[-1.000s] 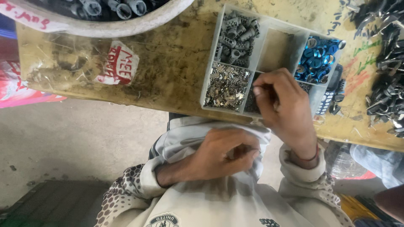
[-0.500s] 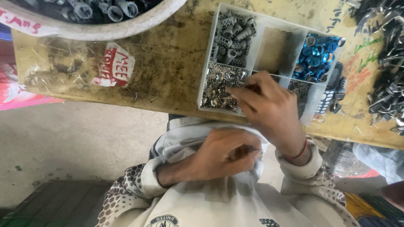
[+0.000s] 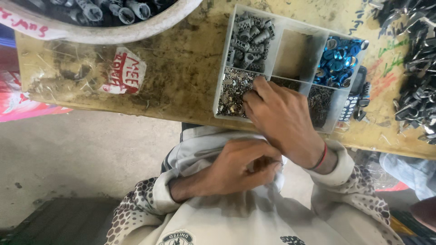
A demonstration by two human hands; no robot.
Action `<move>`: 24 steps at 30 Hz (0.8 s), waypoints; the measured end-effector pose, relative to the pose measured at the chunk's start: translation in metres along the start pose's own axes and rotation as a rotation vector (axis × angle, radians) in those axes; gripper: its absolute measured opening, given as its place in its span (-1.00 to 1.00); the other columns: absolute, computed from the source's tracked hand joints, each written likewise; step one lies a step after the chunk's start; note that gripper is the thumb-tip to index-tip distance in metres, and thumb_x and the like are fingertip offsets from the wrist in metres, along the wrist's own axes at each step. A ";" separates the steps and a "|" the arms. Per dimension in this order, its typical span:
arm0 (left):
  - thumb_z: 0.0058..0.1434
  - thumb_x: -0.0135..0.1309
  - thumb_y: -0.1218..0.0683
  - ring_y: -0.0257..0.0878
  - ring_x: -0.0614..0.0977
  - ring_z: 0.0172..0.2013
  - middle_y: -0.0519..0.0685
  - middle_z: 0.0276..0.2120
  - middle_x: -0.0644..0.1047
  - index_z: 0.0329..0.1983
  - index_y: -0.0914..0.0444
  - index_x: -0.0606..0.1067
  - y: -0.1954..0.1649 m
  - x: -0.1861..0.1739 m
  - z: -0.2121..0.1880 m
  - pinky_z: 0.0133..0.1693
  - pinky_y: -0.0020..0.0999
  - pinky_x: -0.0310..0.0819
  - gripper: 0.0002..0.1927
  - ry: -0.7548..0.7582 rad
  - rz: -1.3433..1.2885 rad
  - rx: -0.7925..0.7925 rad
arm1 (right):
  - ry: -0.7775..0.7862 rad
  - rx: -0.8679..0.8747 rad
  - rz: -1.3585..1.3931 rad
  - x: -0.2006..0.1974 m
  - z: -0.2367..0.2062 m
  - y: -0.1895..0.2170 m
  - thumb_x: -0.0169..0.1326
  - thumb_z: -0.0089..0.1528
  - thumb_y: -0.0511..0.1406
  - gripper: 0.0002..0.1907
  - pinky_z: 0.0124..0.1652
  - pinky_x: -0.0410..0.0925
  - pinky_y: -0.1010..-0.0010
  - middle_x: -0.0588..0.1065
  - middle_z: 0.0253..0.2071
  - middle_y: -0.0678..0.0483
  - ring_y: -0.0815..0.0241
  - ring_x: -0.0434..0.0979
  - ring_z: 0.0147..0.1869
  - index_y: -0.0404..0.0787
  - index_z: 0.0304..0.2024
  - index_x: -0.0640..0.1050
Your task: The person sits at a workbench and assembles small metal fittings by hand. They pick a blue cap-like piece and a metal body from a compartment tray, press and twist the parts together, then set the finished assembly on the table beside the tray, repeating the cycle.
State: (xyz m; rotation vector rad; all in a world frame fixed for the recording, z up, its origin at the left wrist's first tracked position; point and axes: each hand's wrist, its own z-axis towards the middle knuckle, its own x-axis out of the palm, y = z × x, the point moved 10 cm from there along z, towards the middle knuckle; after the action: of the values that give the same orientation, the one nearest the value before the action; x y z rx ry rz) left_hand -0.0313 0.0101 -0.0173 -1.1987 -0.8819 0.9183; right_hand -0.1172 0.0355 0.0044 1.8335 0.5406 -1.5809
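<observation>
A: Head view: the right hand (image 3: 284, 120) was seen reaching into the front-left compartment of the grey divided tray (image 3: 346, 105), its fingertips (image 3: 254, 93) pressed among the small silvery metal clips (image 3: 231, 93). Whether a clip was already pinched could not be told; the fingertips were buried in the heap.

B: And the left hand (image 3: 240, 168)?

A: It was held against the chest, below the bench edge, with the fingers curled tight. Something small may have been gripped there, but nothing was shown between them.

B: What was noted around the tray?

A: Grey ribbed plastic sleeves (image 3: 250, 38) were in the back-left compartment, blue rings (image 3: 338, 54) in the back-right, and fine dark wire pieces (image 3: 320, 104) in the front-right. The middle back compartment looked nearly empty. A dark keypad phone (image 3: 352, 102) was lying just beside the tray, and a white tub (image 3: 136, 29) of larger grey parts was standing well apart on the wooden bench (image 3: 181, 77).

B: What risk was judged?

A: The tray was set right at the bench edge, so it could be tipped by downward pressure from the wrist. Several clips might also be lifted tangled together and dropped to the floor.
</observation>
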 end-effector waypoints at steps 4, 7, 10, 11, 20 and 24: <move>0.34 0.18 0.22 -0.38 0.61 -0.40 -0.07 -0.29 0.58 -0.02 0.31 0.49 -0.004 -0.009 -0.007 -0.38 -0.48 0.52 -0.81 -0.006 -0.041 0.005 | 0.027 0.099 0.027 0.001 0.001 -0.007 0.17 0.28 -0.27 -0.86 -0.47 0.39 0.27 0.41 -0.23 -0.02 0.10 0.52 -0.40 -0.22 -0.26 0.58; 0.35 0.17 0.22 -0.40 0.60 -0.41 -0.09 -0.32 0.58 -0.01 0.30 0.50 -0.003 -0.014 -0.008 -0.39 -0.48 0.52 -0.82 -0.021 -0.055 -0.005 | -0.078 0.140 0.285 -0.010 -0.010 -0.024 0.11 0.37 -0.29 -0.85 -0.39 0.37 0.31 0.42 -0.22 -0.03 0.12 0.49 -0.36 -0.27 -0.16 0.54; 0.36 0.18 0.21 -0.41 0.60 -0.40 -0.10 -0.32 0.58 -0.02 0.30 0.50 -0.004 -0.013 -0.006 -0.38 -0.48 0.52 -0.83 -0.023 -0.063 0.005 | -0.123 0.133 0.512 -0.006 -0.020 -0.043 0.03 0.45 -0.30 -0.86 -0.29 0.30 0.39 0.37 -0.25 0.03 0.21 0.39 -0.30 -0.29 -0.10 0.48; 0.36 0.18 0.21 -0.41 0.60 -0.39 -0.10 -0.31 0.58 -0.01 0.30 0.50 -0.004 -0.012 -0.006 -0.38 -0.49 0.53 -0.83 -0.011 -0.082 0.002 | -0.112 0.130 0.566 -0.002 -0.023 -0.047 0.01 0.47 -0.30 -0.86 -0.27 0.27 0.43 0.35 -0.28 0.06 0.24 0.34 -0.30 -0.29 -0.09 0.46; 0.34 0.17 0.23 -0.37 0.64 -0.34 -0.05 -0.28 0.59 -0.01 0.31 0.54 -0.009 -0.027 -0.005 -0.33 -0.48 0.58 -0.83 -0.120 -0.043 0.004 | 0.183 0.436 1.425 0.046 -0.037 -0.048 -0.14 0.49 -0.29 -0.83 -0.46 0.19 0.60 0.32 -0.37 0.20 0.48 0.26 -0.44 -0.27 -0.11 0.42; 0.34 0.19 0.24 -0.37 0.64 -0.35 -0.04 -0.31 0.59 -0.04 0.32 0.55 -0.009 -0.023 -0.004 -0.34 -0.48 0.57 -0.84 -0.116 -0.036 -0.014 | -0.073 0.146 0.733 0.005 -0.023 -0.034 0.05 0.38 -0.44 -0.97 -0.30 0.31 0.54 0.44 -0.25 0.07 0.39 0.41 -0.29 -0.32 -0.13 0.48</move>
State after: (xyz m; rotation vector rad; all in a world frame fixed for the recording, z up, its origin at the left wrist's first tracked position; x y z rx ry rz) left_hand -0.0354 -0.0136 -0.0108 -1.1467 -1.0011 0.9619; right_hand -0.1228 0.0755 -0.0059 1.7747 -0.2769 -1.1840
